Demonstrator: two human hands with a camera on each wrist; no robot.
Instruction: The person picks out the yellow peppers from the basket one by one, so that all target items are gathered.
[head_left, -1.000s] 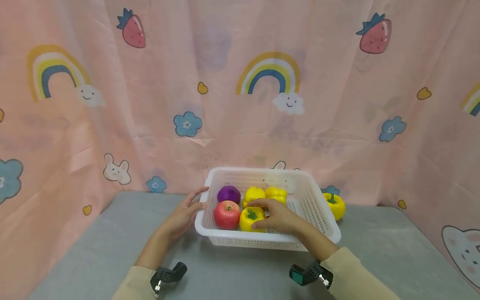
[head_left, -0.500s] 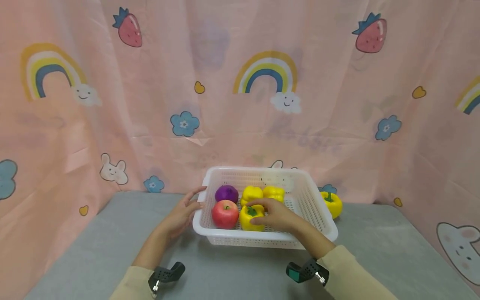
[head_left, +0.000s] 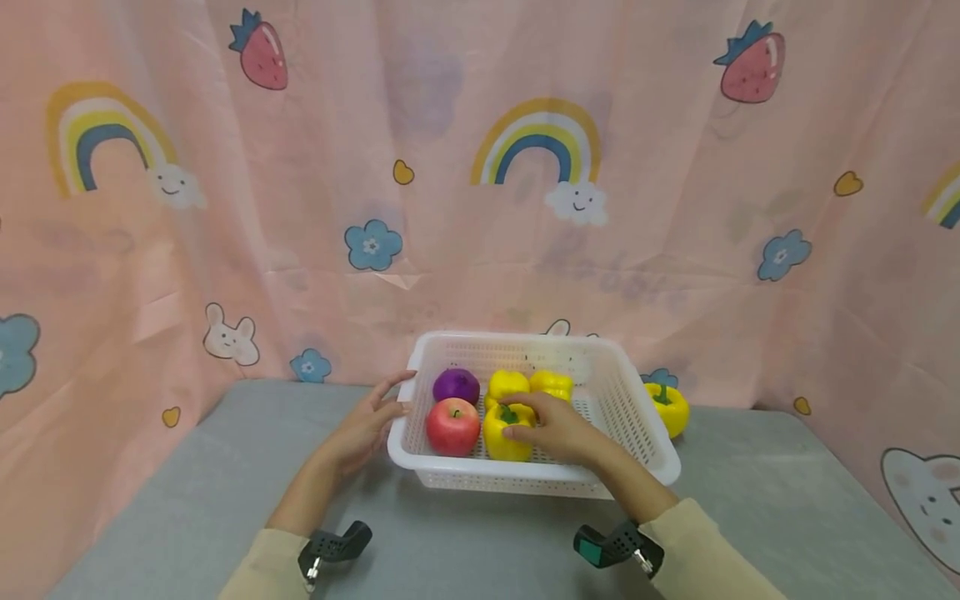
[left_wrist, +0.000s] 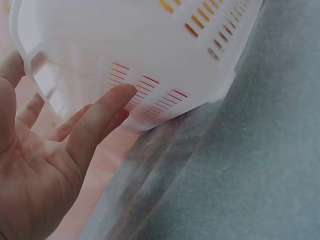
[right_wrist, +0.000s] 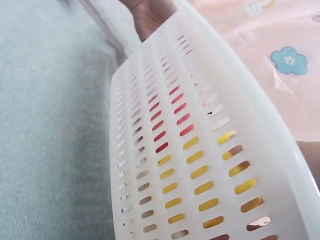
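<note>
A white slotted plastic basket [head_left: 480, 472] stands on the grey-covered table. My right hand [head_left: 558, 425] reaches over its front rim and grips a yellow bell pepper [head_left: 507, 442] with thumb and fingers, near the basket's front. Left of that pepper lies a red apple [head_left: 452, 427], with a round purple vegetable [head_left: 456, 386] behind it. Two more yellow peppers [head_left: 507, 385] sit at the back, partly behind my right hand. With fingers fairly straight, my left hand [left_wrist: 45, 165] touches the basket's left rim and outer wall.
One more yellow pepper [head_left: 670, 410] lies on the table [head_left: 750, 492] outside the basket, by its right side. A pink printed curtain [head_left: 450, 292] hangs right behind the basket. Through the slotted wall [right_wrist: 200, 145], red and yellow patches show.
The pepper in my right hand has shifted slightly to the right and appears a little higher, with its stem turned. My left hand stays at the basket's left rim.
</note>
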